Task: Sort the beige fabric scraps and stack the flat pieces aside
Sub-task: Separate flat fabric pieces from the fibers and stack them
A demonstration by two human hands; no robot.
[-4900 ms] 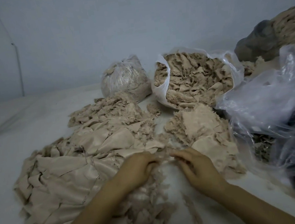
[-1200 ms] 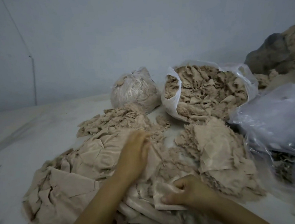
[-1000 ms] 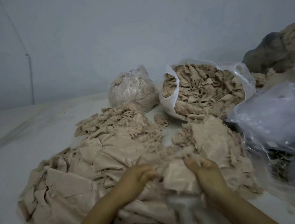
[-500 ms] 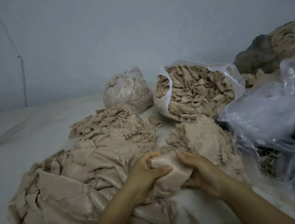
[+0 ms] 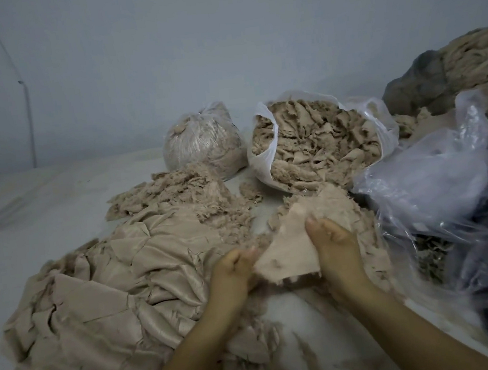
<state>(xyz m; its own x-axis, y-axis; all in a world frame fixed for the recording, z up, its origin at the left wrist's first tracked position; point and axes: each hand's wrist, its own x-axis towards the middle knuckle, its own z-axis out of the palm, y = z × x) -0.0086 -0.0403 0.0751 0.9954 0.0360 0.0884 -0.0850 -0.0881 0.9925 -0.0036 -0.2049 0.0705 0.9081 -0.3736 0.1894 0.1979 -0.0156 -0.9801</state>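
My left hand (image 5: 234, 272) and right hand (image 5: 333, 243) hold one flat beige scrap (image 5: 288, 254) stretched between them, lifted above the tabletop (image 5: 65, 205). The left fingers (image 5: 246, 256) are curled tight, pinching the scrap's left edge. The right fingers are hidden behind the cloth; only the right thumb (image 5: 314, 225) shows, pressed against the scrap's upper right part, so that hand grips it too. Left of my left fingers spreads the stack of flat pieces (image 5: 106, 291). Beyond it, a low heap of frayed scraps (image 5: 176, 189). Just behind my right fingers lies a small ragged pile (image 5: 330, 202), and farther back an open white bag (image 5: 267, 158) full of scraps. A tied clear bag (image 5: 204, 140) stands to its left. Crumpled clear plastic (image 5: 438, 193) lies right of my right hand.
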